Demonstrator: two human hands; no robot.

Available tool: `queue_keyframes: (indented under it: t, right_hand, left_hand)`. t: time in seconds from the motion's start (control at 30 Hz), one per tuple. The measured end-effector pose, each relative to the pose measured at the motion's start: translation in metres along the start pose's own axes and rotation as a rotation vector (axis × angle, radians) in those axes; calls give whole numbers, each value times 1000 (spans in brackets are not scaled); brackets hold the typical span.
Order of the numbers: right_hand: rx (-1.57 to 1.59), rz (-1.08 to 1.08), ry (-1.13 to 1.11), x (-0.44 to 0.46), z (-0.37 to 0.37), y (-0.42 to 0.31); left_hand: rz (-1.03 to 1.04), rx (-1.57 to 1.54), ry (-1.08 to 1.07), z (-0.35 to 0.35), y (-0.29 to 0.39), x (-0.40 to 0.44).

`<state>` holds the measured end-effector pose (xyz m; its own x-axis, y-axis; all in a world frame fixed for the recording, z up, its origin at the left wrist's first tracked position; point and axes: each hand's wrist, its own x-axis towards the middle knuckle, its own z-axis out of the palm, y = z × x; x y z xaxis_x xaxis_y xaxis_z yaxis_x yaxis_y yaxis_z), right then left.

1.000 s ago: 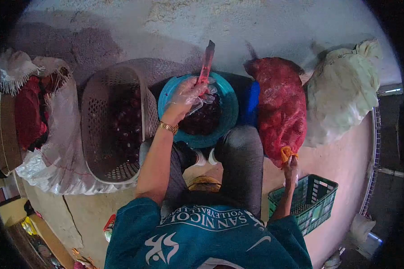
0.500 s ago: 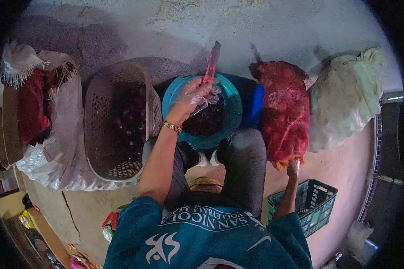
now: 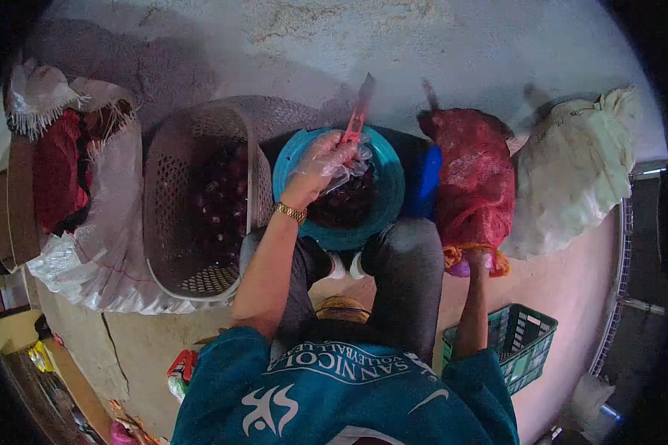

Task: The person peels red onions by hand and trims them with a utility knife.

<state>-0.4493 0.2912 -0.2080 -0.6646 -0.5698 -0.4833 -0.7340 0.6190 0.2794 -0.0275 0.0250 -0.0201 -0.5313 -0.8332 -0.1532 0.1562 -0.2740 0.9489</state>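
My left hand point(image 3: 325, 159), in a clear plastic glove, is closed on a red-handled knife point(image 3: 357, 119) whose dark blade points up and away. It is held over a teal basin point(image 3: 393, 174) with dark reddish-purple pieces point(image 3: 341, 204) inside. My right hand point(image 3: 478, 259) is at the near opening of a red mesh sack point(image 3: 475, 174), with its fingers hidden inside. Orange mesh edging point(image 3: 499, 264) surrounds the wrist, and a purple round thing point(image 3: 460, 268) shows beside it.
A perforated basket point(image 3: 258, 182) with dark purple pieces stands left of the basin, beside an open white sack point(image 3: 115, 215). A blue object point(image 3: 429, 174) lies between basin and mesh sack. A pale sack point(image 3: 571, 178) and a green crate point(image 3: 531, 356) are at the right.
My right hand has gone from gripping the mesh sack's orange edge to inside its opening, which has widened. My left hand still holds the knife above the basin.
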Motion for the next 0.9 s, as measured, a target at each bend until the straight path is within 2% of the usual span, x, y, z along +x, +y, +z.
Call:
queue_keyframes:
  t: [0.6,0.8,0.9]
  right_hand:
    - [54,-3,176,26,-18,1]
    - [230,-12,272,35,-12,7]
    - [452,-53,384,33,5,20]
  left_hand:
    - [-29,48,-15,-1,2,1]
    - [-7,14,-44,-5,-2,3]
    - [-14,40,-33,-6,0,2]
